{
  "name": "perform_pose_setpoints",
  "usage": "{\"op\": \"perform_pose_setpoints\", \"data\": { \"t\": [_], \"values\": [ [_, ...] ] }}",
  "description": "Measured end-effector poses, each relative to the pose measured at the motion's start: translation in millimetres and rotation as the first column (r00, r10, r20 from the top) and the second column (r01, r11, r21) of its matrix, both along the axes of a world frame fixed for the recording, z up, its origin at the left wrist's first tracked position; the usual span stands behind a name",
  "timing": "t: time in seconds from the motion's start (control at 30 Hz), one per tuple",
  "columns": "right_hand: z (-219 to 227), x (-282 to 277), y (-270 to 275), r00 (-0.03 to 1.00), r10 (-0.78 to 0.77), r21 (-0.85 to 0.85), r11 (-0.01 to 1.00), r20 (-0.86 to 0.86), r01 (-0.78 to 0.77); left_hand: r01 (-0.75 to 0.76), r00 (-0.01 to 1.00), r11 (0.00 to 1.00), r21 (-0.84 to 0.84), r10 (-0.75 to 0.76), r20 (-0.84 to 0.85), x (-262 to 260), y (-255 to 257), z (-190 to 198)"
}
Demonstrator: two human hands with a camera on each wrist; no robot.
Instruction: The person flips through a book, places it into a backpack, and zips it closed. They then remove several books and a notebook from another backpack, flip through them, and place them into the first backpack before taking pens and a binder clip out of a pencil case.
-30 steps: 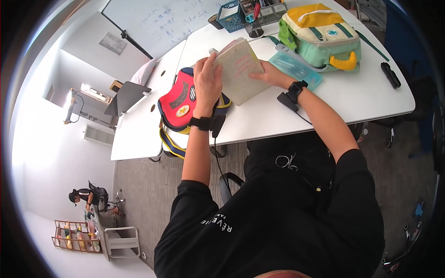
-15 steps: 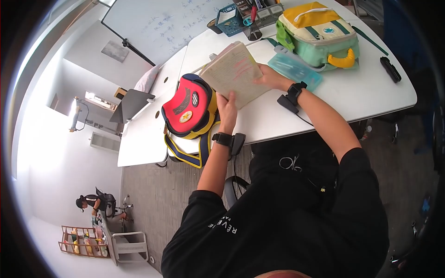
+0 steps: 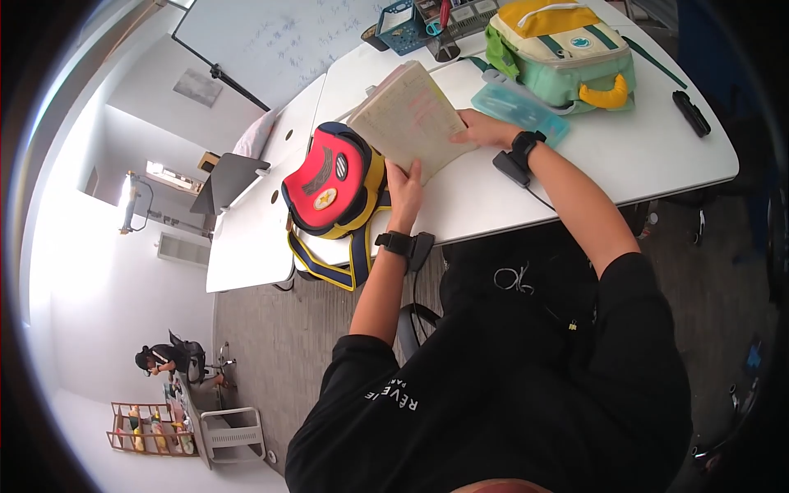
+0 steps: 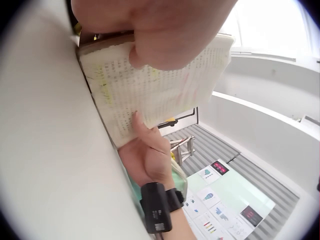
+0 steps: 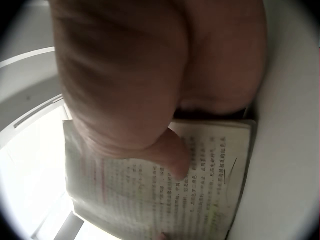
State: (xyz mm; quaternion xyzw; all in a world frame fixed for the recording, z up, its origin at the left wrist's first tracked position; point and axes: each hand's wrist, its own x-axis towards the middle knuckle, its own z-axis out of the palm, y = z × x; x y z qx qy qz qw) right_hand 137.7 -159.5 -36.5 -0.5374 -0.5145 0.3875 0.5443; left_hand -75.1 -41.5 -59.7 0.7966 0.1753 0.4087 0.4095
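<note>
A worn book (image 3: 403,119) with printed text, pink and yellow marks on its page is held tilted over the white table in both hands. My left hand (image 3: 405,195) grips its lower left edge, thumb on the page. My right hand (image 3: 491,130) grips the right side, its thumb (image 5: 175,157) lying across the printed lines in the right wrist view. The fingers behind the book are hidden. Left of the book lies a red bag (image 3: 325,181) with navy and yellow trim. Past the right hand is a translucent blue case (image 3: 518,107).
A green, cream and yellow backpack (image 3: 567,62) stands at the table's (image 3: 641,168) far right, near a black object (image 3: 690,113). A blue basket (image 3: 400,29) and a pen holder (image 3: 444,47) are at the back. Another person (image 3: 177,357) is at the far left.
My left hand has moved from the book's upper left edge down to its lower edge, uncovering more of the red bag. The book now leans slightly further left; the right hand keeps its grip.
</note>
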Motion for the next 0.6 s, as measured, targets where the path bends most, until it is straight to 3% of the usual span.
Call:
{"op": "perform_pose_setpoints", "data": {
  "t": [0.13,0.2,0.23,0.27,0.33,0.6],
  "values": [
    [-3,2,6,0.997,-0.032,0.053,0.998,0.068,0.029,-0.006,0.991,1.0,-0.028,0.003,-0.131,-1,7,16],
    [5,-1,0,0.996,0.044,0.039,0.998,0.073,-0.047,-0.05,0.979,0.985,-0.166,0.016,-0.202,-4,10,18],
    [-4,4,10,0.982,0.038,0.09,0.994,0.184,-0.055,-0.01,0.985,0.97,-0.241,-0.032,-0.17,-5,16,15],
    [7,0,2,0.983,0.032,0.093,0.994,0.182,-0.05,-0.006,0.984,0.971,-0.238,-0.037,-0.172,-5,6,26],
    [25,-11,-13,0.999,0.027,-0.11,0.994,-0.025,-0.03,0.049,0.99,0.867,-0.496,-0.107,-0.089,-7,-13,41],
    [29,-22,-15,0.984,0.093,-0.042,0.994,-0.151,-0.101,0.148,0.974,0.846,-0.513,-0.213,-0.07,-16,-6,53]
  ]
}}
